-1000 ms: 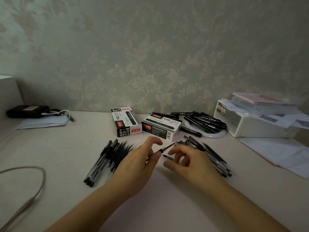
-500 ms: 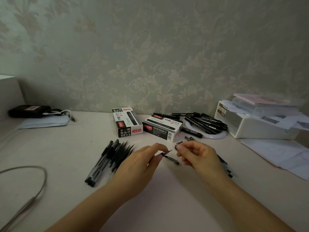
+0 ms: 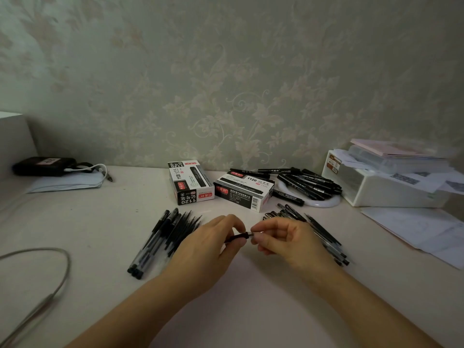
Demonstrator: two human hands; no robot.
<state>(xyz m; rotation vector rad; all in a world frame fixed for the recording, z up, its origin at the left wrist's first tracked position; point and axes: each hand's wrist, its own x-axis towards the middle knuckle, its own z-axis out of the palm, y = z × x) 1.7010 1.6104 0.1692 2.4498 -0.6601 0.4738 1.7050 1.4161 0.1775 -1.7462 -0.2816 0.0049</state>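
Pinching slim black pen (image 3: 237, 237) (silvery end), left hand (image 3: 208, 249) and right hand (image 3: 288, 243) together

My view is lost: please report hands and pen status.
Left hand pinches pen. Right hand pinches its front end. Left pile, right pile beside, not blocking.

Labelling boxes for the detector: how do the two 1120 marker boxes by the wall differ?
The left box lies end-on, with a short end toward the camera; the right box lies broadside, with a long side toward it. The 1120 on the left box's near end reads upside down; on the right box's top it reads upright. Both are black, white and red and lie flat on the desk.
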